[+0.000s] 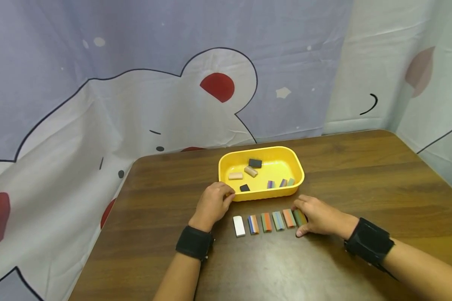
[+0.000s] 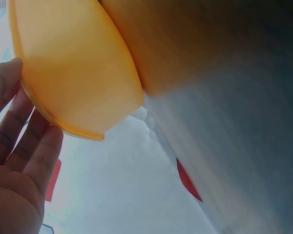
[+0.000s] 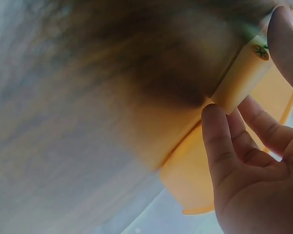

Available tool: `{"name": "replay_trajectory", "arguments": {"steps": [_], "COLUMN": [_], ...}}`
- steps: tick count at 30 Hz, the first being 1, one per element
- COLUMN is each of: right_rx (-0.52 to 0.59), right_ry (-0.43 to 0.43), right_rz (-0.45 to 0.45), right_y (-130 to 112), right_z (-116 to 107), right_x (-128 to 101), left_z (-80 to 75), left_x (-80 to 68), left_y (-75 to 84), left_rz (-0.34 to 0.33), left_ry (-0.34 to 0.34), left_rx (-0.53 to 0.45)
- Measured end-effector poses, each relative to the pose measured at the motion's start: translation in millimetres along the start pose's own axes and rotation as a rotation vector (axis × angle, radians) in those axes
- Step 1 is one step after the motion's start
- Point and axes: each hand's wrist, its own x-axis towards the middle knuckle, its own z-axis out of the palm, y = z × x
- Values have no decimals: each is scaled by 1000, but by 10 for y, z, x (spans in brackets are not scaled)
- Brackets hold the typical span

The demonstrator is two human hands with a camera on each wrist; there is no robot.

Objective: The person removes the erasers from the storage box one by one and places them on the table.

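Beside the near-left corner of a yellow plastic basket (image 1: 265, 195), my left hand (image 1: 213, 204) holds the rim; fingers and thumb meet the rim (image 2: 39, 108) in the left wrist view. My right hand (image 1: 318, 214) grips a small green-and-brown striped block (image 1: 300, 217) lengthwise, thumb at its near end and fingertips at the far end. The right wrist view shows this block (image 3: 241, 75) between thumb and fingers. It is the rightmost in a row on the table, beside an orange-and-green block (image 1: 289, 218).
Leftward, the row continues with several striped blocks (image 1: 266, 222) and a white block (image 1: 239, 226). Inside the basket lie black blocks (image 1: 255, 163), tan blocks (image 1: 235, 176) and small striped ones (image 1: 270, 184). A patterned curtain (image 1: 165, 108) hangs behind the wooden table (image 1: 165, 200).
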Motion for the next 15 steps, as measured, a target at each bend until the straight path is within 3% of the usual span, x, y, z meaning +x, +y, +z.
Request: {"name": "replay_trajectory", "arguments": {"steps": [7,15], "right_rx": [-5,31], "right_ry": [19,153], "right_rz": [-21,-119], "right_y": [4,-1], "right_z": [-38,-114], "right_x": [-4,103], "left_z": [0,-5], "left_x": [1,-5], "left_y": [10,9], "left_rz": [-12,5], "left_ry": [-4,6], "left_rx": [2,7]}}
